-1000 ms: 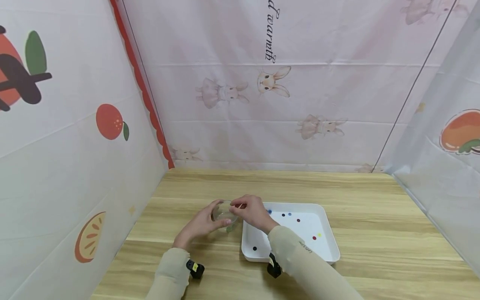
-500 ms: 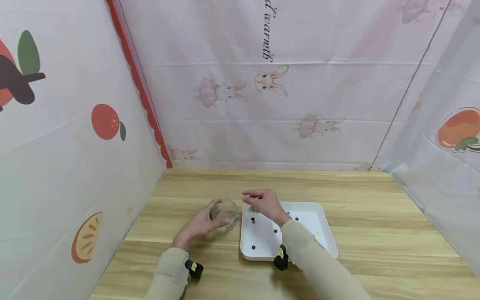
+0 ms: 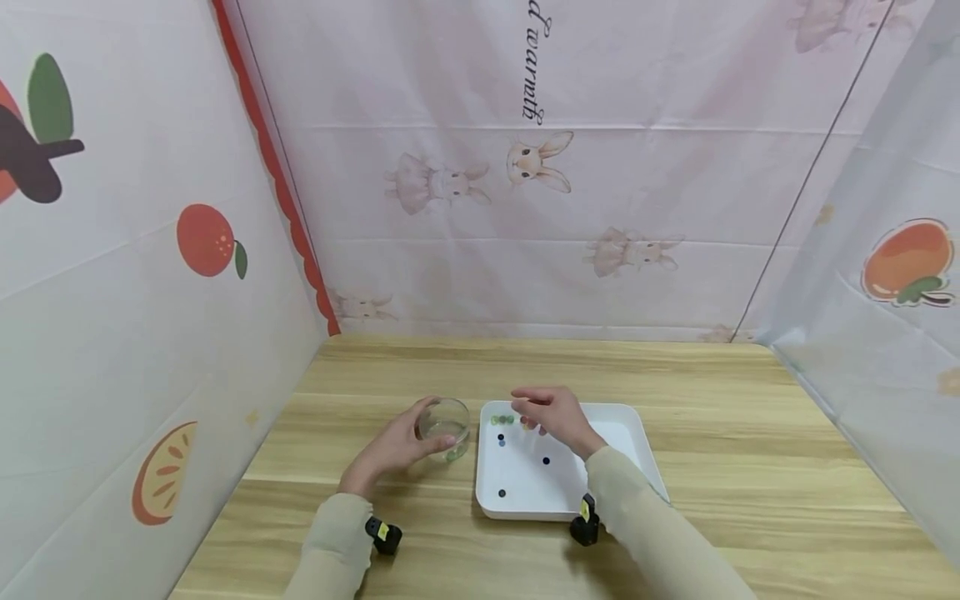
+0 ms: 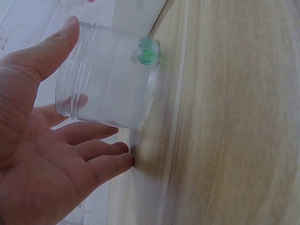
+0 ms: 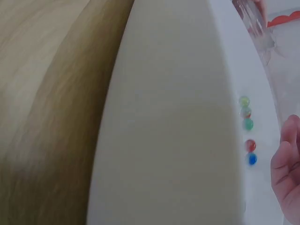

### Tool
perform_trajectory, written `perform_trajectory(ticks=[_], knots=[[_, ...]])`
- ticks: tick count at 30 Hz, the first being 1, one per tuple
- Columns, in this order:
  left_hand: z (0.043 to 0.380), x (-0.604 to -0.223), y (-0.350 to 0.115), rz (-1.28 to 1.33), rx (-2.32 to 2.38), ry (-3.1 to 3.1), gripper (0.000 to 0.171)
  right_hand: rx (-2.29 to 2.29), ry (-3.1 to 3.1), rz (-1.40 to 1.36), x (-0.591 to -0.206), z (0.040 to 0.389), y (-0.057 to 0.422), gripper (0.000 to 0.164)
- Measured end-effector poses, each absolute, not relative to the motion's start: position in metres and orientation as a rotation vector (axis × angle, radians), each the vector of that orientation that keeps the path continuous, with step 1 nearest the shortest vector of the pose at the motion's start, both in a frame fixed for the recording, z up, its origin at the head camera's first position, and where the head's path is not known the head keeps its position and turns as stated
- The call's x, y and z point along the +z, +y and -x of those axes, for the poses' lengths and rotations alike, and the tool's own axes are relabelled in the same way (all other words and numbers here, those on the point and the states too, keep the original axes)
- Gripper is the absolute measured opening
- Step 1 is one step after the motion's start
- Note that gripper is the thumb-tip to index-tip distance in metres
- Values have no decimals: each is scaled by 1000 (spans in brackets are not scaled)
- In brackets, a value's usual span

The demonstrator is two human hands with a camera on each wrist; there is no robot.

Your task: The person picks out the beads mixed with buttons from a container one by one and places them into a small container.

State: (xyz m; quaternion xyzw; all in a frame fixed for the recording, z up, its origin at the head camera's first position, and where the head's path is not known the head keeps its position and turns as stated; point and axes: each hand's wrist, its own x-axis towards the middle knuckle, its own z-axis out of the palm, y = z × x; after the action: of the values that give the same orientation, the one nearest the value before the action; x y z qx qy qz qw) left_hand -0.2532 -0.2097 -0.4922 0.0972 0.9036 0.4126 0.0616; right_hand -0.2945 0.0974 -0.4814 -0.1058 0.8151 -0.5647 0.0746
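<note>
My left hand (image 3: 393,443) grips a clear jar (image 3: 448,419) by its side, thumb on one side and fingers on the other. In the left wrist view the jar has a threaded, lidless mouth and green marbles (image 4: 147,55) at its bottom. Over the far side of a white tray (image 3: 517,479) hangs my right hand (image 3: 557,415), its fingers loosely bent. Below those fingertips lie glass marbles along the tray's far edge. The right wrist view shows a green marble (image 5: 248,124), a red marble (image 5: 251,146) and a blue marble (image 5: 252,159) there; the hand is partly cut off.
Small dark dots (image 3: 546,461) are scattered across the tray floor, one beside a bluish one. The tray stands right of the jar on a wood-grain table (image 3: 435,550). Printed cloth walls (image 3: 450,275) enclose the table at the back and sides.
My right hand has moved from the jar's mouth rightward to over the tray's far side, and its fingertips have parted. The left hand keeps its grip on the jar.
</note>
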Motion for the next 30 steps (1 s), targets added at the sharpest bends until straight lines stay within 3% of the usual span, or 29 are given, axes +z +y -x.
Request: perform_trajectory(ticks=[14, 30], knots=[[255, -492, -214, -310, 1250, 2723, 94, -1603, 2518, 162, -493, 297, 112, 28], [255, -492, -212, -340, 1252, 2729, 95, -1484, 2533, 78, -502, 296, 121, 27]])
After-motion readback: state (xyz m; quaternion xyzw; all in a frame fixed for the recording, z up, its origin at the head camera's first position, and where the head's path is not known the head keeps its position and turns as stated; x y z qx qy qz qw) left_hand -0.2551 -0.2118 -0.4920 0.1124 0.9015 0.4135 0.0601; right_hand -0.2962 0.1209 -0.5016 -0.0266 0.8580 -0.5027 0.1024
